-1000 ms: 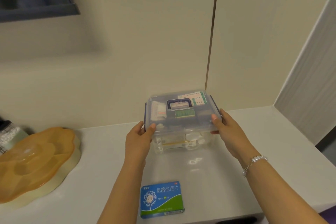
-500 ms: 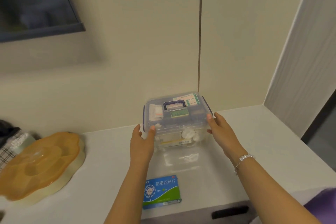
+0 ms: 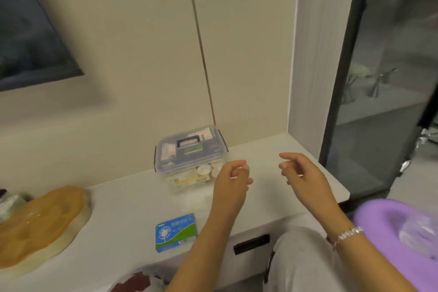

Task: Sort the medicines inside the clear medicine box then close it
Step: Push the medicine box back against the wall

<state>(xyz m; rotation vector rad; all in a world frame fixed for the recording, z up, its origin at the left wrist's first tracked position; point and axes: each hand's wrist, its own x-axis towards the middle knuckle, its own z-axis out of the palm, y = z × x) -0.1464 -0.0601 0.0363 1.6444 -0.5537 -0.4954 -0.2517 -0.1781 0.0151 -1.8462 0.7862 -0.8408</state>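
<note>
Nearest, at the bench's front edge: a flat blue-and-green cardboard medicine packet, lying face up, untouched and outside the box. Just right of it, a dark slot-shaped recess in the bench's front face. Off the front right corner, a grey-trousered knee and a rounded purple plastic object with something clear resting in it.

At the front left edge of the white bench, a broad amber translucent flower-shaped tray lid over a cream base, well apart from the packet.

Above the middle of the bench, both hands raised in the air, holding nothing. Left hand with fingers loosely curled, thumb forward, just in front of the box's right front corner; contact with the box not discernible. Right hand further right, near the bench's right edge, fingers relaxed and partly bent, palm turned inward; a beaded silver bracelet round its wrist. Hands apart from each other, a gap of bare bench between them.

Beyond the hands, toward the back edge near the wall: the clear plastic medicine box with its dark blue side clasps, upright on the bench, lid on top. Folded flat on the lid, a dark blue carry handle. Visible through the walls, white round containers and pale packets.

Behind, a cream panelled wall with a thin brown vertical seam.
</note>
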